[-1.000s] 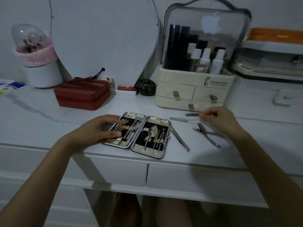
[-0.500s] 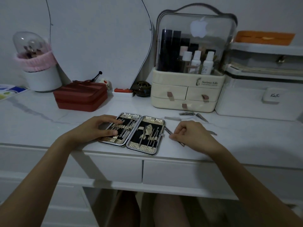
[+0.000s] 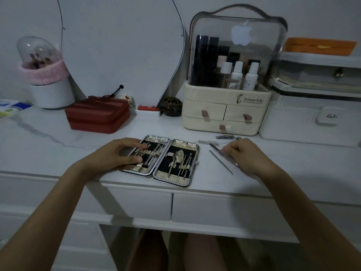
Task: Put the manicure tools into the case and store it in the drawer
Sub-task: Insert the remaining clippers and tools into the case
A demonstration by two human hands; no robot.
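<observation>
Head view showed the case lying open and flat near the front edge of the desk, its right half reaching almost to that edge, with tools strapped in both halves. My left hand rested on the left half, fingers laid nearly straight across the tools and thumb against the lower part, gripping nothing. My right hand sat to the right of the case, fingers curled over the end of a thin metal tool; whether I truly pinched it I could not tell. A slim probe lay loose just beside that hand, slanting toward the desk edge. A clipper lay farther back, close before the organizer. Bare desktop stretched between the case and the red box behind it, and again right of my right hand. Two shut drawers sat below the front edge.
</observation>
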